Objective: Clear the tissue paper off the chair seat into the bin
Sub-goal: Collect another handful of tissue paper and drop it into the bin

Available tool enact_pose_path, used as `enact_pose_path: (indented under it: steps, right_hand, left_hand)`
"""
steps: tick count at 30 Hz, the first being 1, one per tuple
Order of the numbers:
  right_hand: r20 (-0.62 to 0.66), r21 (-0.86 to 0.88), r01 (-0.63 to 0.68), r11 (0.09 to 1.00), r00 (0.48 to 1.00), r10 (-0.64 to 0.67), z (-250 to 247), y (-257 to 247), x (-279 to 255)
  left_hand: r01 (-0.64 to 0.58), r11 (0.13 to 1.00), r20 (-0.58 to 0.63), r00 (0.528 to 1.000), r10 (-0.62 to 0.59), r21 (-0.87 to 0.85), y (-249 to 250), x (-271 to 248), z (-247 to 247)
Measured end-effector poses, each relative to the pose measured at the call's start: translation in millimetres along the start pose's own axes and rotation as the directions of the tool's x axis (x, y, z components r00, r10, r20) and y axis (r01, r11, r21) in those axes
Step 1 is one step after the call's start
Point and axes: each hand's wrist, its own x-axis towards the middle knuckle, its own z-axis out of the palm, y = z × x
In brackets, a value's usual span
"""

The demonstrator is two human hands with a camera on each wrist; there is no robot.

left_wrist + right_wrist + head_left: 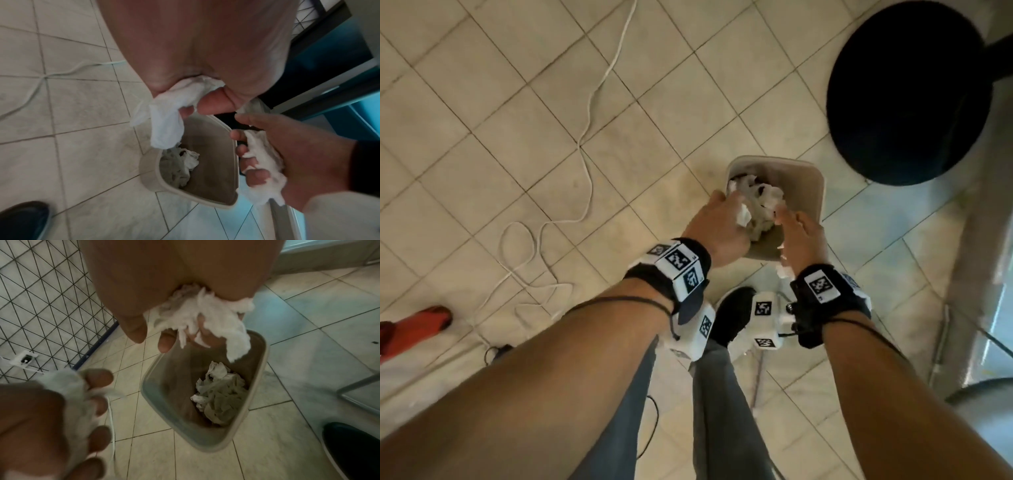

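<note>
White cord (pixel 589 113) loops over the tiled floor (pixel 482 137), left. Two hands over one beige, rounded-square plastic bin (pixel 813 202): left hand (pixel 717 229) grips crumpled tissue (pixel 164 116), right hand (pixel 803 236) grips a shredded wad (pixel 213 318). More tissue lies in the bin. Round black chair seat (pixel 907 92) at right.

Soft paper over hard plastic

Crumpled, fluffy white tissue paper (pixel 216 318); smooth matt beige plastic bin (pixel 259 376); faintly glossy glazed floor tiles (pixel 517 113); matt black chair seat (pixel 907 92).
</note>
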Motion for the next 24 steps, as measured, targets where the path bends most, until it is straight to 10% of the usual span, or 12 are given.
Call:
enact_pose_path:
  steps: [13,24]
  right_hand:
    - [0.15,-0.191,0.164,0.968,0.979,-0.136,-8.1,31.5,106.4]
    - [0.254,-0.204,0.04,0.978,0.967,0.013,-45.8,101.9,-23.8]
  left_hand:
    - [-0.072,0.986,-0.025,0.997,0.077,0.153,-10.5,103.8,64.4]
    - [-0.022,0.982,-0.068,0.997,0.035,0.189,-66.9,-40.1,-8.4]
